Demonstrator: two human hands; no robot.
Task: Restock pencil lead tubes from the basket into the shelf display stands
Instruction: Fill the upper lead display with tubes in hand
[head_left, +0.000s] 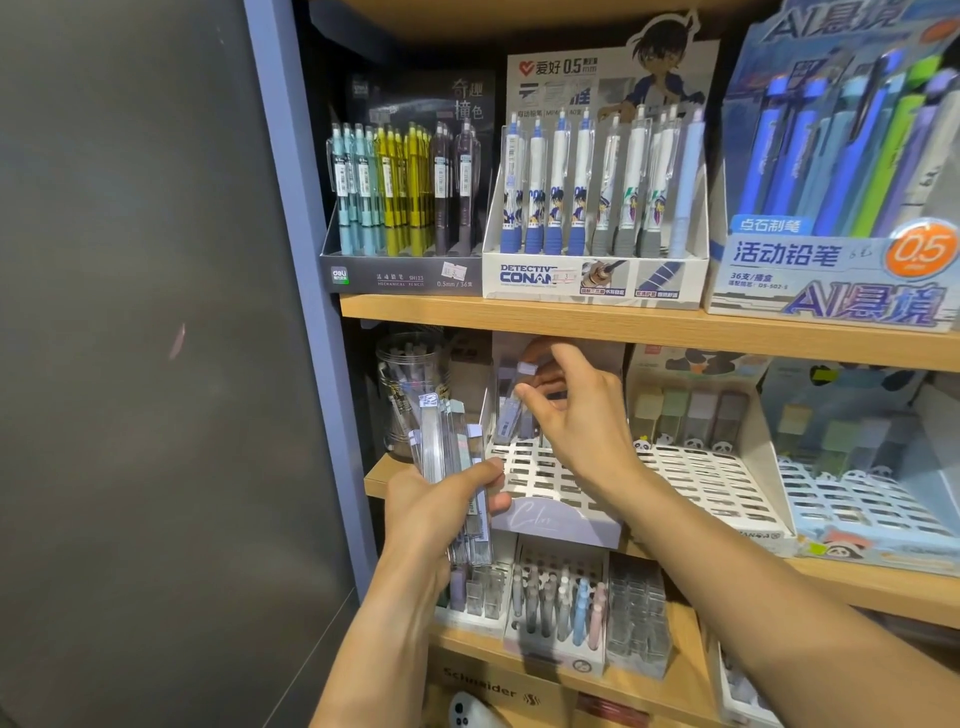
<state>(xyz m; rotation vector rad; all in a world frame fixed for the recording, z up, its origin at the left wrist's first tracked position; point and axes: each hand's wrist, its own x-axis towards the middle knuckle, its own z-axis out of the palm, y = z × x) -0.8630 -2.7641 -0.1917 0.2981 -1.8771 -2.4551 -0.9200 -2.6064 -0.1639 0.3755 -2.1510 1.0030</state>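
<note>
Clear plastic lead tubes (452, 467), bundled, gripped in left hand (431, 514), fingers and thumb curled round bundle, just before slotted white display stand (550, 478) on middle shelf. Beyond, right hand (576, 405) above stand's back rows, thumb and fingertips pinching single lead tube (511, 410), tilted, lower end near slots. Farther up: mechanical pencil boxes (592, 208) on upper shelf.

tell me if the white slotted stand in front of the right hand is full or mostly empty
Mostly empty. The white slotted stand shows rows of open slots; only a few lead tubes stand at its back, where the right hand is placing one.
</note>
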